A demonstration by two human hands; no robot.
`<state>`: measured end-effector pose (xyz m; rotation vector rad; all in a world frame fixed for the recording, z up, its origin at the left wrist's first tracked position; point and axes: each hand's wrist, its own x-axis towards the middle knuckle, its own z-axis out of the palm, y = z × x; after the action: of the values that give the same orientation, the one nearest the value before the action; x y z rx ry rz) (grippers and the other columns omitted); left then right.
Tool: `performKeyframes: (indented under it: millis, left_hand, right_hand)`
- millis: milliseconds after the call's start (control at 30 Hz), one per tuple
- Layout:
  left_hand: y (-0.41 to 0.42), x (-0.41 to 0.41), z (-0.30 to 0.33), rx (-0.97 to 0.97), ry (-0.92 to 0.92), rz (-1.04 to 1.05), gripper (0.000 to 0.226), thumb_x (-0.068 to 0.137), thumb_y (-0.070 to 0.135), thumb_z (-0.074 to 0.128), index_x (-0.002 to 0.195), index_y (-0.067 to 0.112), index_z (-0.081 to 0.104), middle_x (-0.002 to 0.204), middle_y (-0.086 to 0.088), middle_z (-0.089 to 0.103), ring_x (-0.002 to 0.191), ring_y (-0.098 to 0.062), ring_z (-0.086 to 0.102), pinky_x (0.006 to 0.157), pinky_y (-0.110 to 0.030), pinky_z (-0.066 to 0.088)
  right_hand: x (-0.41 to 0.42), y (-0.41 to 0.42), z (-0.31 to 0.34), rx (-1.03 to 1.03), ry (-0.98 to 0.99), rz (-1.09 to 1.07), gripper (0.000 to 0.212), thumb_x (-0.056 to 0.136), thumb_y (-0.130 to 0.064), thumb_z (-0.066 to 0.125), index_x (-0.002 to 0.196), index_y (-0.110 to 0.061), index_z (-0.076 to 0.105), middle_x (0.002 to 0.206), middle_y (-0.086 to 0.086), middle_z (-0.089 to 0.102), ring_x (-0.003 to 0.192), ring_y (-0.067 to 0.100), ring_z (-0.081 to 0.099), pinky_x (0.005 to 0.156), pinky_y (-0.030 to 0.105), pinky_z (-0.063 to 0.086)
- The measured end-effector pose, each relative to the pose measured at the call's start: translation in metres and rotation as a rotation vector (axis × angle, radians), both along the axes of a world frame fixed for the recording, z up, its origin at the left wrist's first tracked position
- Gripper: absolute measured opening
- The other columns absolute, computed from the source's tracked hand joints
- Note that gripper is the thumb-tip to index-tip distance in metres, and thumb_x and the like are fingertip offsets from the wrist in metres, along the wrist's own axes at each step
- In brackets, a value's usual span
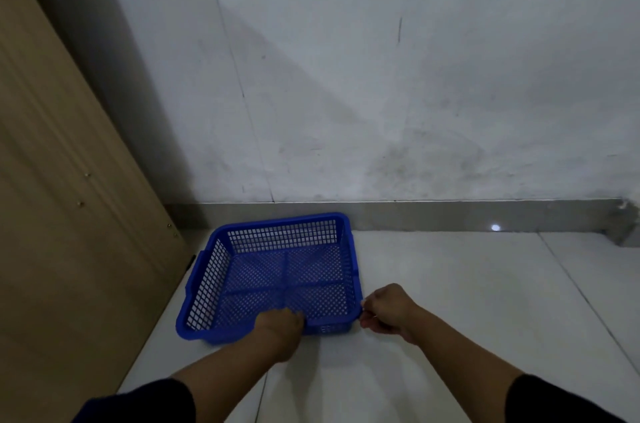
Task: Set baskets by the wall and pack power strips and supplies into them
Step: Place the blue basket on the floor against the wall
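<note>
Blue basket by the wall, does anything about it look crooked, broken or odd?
Slightly askew: the blue basket sits turned a little against the baseboard. It is empty and looks undamaged. The left hand and right hand grip its near rim.

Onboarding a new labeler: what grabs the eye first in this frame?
The bright blue mesh basket, empty, sits on the pale tiled floor near the grey wall, beside a tan wooden panel at left. Both hands grip its near rim: the left hand mid-rim, the right hand at the near right corner.
</note>
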<state>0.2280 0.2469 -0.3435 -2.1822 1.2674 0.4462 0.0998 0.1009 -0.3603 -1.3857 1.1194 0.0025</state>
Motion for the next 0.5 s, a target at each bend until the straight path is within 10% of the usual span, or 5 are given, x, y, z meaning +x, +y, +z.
performKeyframes:
  millis: [500]
  left_hand:
    - [-0.195,-0.138,0.096,-0.411,0.317,-0.281,0.058,0.093,0.033,0.047,0.142,0.01,0.027,0.144,-0.017,0.041,0.127,-0.031,0.046,0.102,-0.036,0.04]
  right_hand:
    - [-0.187,-0.081,0.082,-0.202,0.067,-0.285,0.016,0.092,-0.013,0.054,0.104,-0.006,0.061,0.075,0.005,0.061,0.057,0.014,0.059,0.054,0.023,0.046]
